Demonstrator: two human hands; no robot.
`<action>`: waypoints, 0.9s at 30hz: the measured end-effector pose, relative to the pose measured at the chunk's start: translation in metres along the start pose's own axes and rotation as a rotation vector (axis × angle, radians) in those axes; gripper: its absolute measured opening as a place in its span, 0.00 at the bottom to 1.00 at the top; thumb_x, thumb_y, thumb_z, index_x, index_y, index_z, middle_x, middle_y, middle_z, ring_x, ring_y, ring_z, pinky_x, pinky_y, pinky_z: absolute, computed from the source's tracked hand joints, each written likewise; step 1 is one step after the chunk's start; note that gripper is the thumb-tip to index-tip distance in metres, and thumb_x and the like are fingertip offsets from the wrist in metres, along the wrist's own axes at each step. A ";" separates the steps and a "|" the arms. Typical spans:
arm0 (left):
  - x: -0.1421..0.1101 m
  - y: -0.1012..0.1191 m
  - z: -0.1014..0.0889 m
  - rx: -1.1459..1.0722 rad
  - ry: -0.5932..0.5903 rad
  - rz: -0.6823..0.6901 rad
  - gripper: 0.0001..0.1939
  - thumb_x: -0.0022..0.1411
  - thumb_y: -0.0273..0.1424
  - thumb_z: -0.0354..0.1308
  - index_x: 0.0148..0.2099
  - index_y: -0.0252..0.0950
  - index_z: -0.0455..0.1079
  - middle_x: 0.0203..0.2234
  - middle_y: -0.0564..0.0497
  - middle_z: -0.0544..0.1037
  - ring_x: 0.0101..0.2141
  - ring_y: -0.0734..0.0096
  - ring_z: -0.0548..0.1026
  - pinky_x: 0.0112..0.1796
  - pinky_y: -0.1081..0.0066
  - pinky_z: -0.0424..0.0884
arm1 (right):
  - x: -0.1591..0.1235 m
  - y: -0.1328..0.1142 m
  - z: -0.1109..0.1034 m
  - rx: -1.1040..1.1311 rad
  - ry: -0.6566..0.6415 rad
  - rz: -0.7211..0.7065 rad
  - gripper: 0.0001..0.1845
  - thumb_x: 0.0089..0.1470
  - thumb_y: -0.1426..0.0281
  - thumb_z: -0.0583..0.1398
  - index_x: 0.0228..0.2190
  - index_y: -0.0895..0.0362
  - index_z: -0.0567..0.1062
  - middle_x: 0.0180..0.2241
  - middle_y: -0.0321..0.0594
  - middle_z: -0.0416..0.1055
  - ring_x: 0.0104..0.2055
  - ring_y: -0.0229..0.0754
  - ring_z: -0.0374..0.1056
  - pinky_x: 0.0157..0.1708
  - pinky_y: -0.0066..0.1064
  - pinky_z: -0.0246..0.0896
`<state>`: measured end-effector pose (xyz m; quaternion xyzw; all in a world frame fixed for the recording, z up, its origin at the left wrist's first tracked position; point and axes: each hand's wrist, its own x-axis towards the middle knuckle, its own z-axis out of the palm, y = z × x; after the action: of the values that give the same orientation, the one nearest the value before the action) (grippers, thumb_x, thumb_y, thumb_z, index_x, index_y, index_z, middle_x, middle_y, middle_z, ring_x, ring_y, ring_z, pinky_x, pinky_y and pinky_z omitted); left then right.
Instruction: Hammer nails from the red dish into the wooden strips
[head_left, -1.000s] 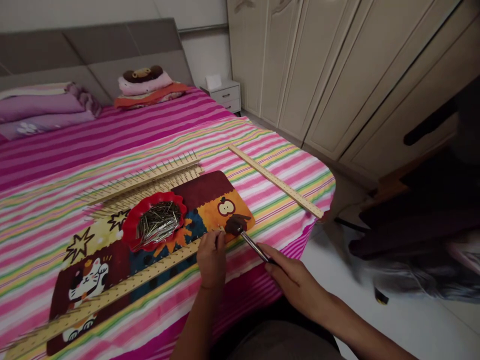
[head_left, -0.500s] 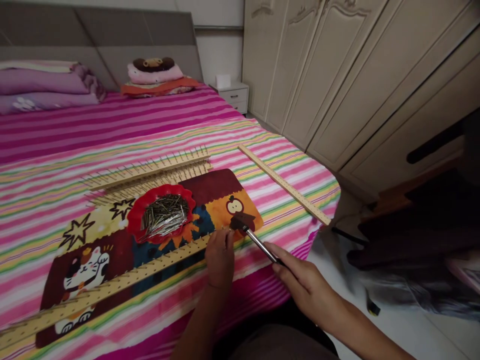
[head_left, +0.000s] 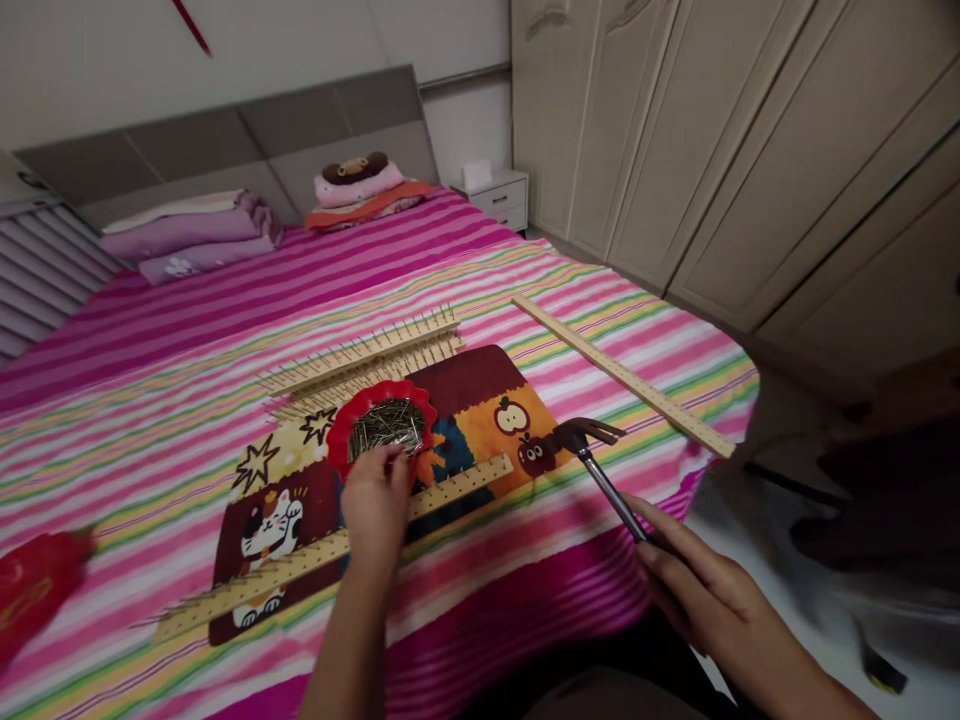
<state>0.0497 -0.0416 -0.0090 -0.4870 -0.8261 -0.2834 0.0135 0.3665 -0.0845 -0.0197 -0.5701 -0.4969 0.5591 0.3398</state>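
My right hand (head_left: 686, 575) is wrapped round the handle of a claw hammer (head_left: 611, 490), whose dark head is raised just past the right end of a wooden strip (head_left: 457, 487). Nails stand in a row along that strip, which lies across a printed mat (head_left: 480, 375). At the near rim of a red scalloped bowl (head_left: 340, 440) is my left hand (head_left: 376, 515), its fingertips pinched together over the nails (head_left: 386, 422) inside. Whether a nail is between those fingers is too small to tell.
Behind the bowl lie wooden strips (head_left: 360, 360) bristling with nails. A bare-looking drilled strip (head_left: 622, 375) lies at right near the bed's edge. A red bag-like thing (head_left: 41, 585) is at far left. Folded bedding (head_left: 199, 235) sits by the headboard; wardrobes (head_left: 652, 130) line the right.
My left hand has moved left from the strip's right end to the bowl. The hammer has swung right and up off the mat, still in my right hand. The view has shifted left.
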 end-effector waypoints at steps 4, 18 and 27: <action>0.042 -0.028 -0.003 0.301 -0.315 -0.020 0.12 0.57 0.30 0.52 0.39 0.39 0.76 0.36 0.48 0.80 0.37 0.64 0.75 0.39 0.69 0.67 | -0.001 -0.005 0.003 0.011 0.054 0.061 0.33 0.54 0.53 0.57 0.57 0.55 0.68 0.16 0.27 0.52 0.17 0.35 0.48 0.13 0.23 0.41; 0.065 -0.030 -0.004 0.477 -0.547 0.126 0.11 0.57 0.30 0.51 0.33 0.38 0.75 0.33 0.46 0.80 0.33 0.65 0.75 0.33 0.71 0.62 | 0.004 0.007 0.006 0.105 -0.006 0.096 0.37 0.52 0.49 0.58 0.58 0.55 0.67 0.18 0.30 0.60 0.19 0.36 0.56 0.18 0.25 0.54; 0.080 -0.047 -0.013 0.039 -0.533 -0.064 0.08 0.49 0.36 0.56 0.27 0.37 0.72 0.18 0.55 0.74 0.22 0.72 0.69 0.27 0.73 0.61 | 0.007 0.014 0.008 0.138 -0.020 0.111 0.37 0.52 0.50 0.59 0.59 0.55 0.65 0.19 0.31 0.61 0.20 0.37 0.58 0.19 0.26 0.56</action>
<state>-0.0342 -0.0013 0.0042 -0.5176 -0.8208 -0.1292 -0.2041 0.3601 -0.0831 -0.0357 -0.5662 -0.4284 0.6157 0.3417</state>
